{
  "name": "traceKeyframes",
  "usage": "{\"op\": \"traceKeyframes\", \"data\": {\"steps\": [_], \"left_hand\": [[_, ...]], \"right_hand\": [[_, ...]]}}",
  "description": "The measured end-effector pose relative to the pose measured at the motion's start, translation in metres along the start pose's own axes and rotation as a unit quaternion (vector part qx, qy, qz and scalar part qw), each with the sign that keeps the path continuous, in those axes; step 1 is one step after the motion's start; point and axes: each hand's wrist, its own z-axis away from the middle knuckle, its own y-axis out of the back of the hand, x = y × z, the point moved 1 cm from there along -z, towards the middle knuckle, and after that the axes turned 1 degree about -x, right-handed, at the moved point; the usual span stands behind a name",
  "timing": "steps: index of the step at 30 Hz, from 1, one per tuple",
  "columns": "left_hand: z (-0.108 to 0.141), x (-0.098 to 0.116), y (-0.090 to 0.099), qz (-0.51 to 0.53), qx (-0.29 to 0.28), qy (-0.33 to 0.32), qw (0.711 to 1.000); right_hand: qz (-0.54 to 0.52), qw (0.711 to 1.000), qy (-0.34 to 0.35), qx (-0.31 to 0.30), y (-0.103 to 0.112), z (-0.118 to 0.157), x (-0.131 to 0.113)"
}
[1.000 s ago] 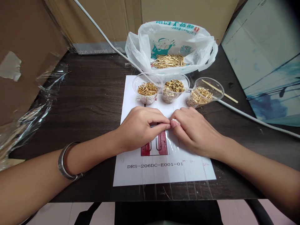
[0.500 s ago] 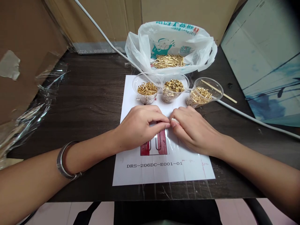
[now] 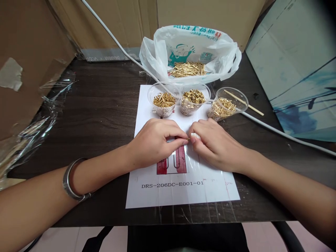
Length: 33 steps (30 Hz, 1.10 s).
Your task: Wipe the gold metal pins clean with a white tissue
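Note:
My left hand [image 3: 157,141] is closed in a pinch on a thin brass pin [image 3: 188,139], whose tip sticks out between thumb and forefinger toward the other hand. Close beside it, my right hand [image 3: 216,145] is curled shut, with a white wad or wrap [image 3: 195,135] showing between its thumb and forefinger. Whether the right fingers also grip the pin's end is hidden. Both hands rest over a printed paper sheet [image 3: 170,196] with a red and white diagram partly covered by the left hand.
Behind the hands stand a left clear cup [image 3: 164,111], a middle clear cup [image 3: 189,109] and a tilted right clear cup [image 3: 217,113], all holding small brass parts. Farther back lies a white plastic bag [image 3: 160,52] of brass pins. A wooden stick [image 3: 256,109] and a white cable [image 3: 286,134] are at right.
My hands have drawn slightly apart at the fingertips, and a bit of the brass pin now shows between them. The cups and bag stay put.

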Motion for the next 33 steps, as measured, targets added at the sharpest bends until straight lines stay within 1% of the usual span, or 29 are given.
{"op": "traceKeyframes", "data": {"steps": [9, 22, 29, 33], "left_hand": [[0.0006, 0.0010, 0.0009, 0.001, 0.002, -0.006, 1.000], [0.0005, 0.0009, 0.0000, 0.009, 0.008, 0.004, 1.000], [0.0003, 0.0002, 0.0010, 0.004, -0.005, 0.003, 1.000], [0.0003, 0.0000, 0.0013, -0.001, -0.014, 0.002, 1.000]], "right_hand": [[-0.013, 1.000, -0.006, -0.007, 0.0008, -0.0014, -0.0013], [-0.019, 1.000, 0.003, -0.011, 0.0016, -0.0025, -0.0001], [-0.023, 0.999, 0.010, -0.025, 0.0037, -0.0029, 0.0005], [-0.019, 1.000, 0.018, -0.017, 0.0023, -0.0024, 0.0005]]}}
